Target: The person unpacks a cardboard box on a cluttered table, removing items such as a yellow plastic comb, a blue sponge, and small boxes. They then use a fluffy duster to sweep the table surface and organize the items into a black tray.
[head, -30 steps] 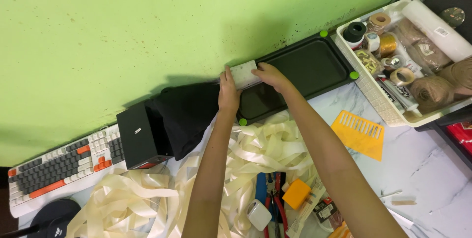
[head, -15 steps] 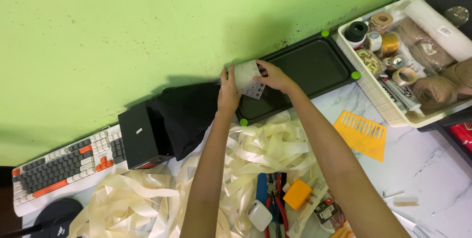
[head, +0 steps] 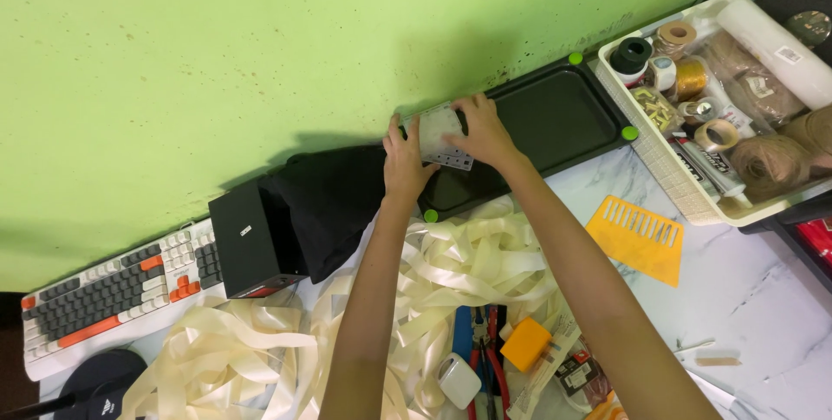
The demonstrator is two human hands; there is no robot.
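Above the black tray (head: 555, 121), both hands grip a pale, hole-dotted card (head: 444, 136).

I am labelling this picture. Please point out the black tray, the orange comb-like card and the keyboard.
black tray (head: 555, 117): head view, bare inner floor.
orange comb-like card (head: 637, 251): head view, solid middle.
keyboard (head: 104, 299): head view, dark keys.

Bright, even light; soft shadows
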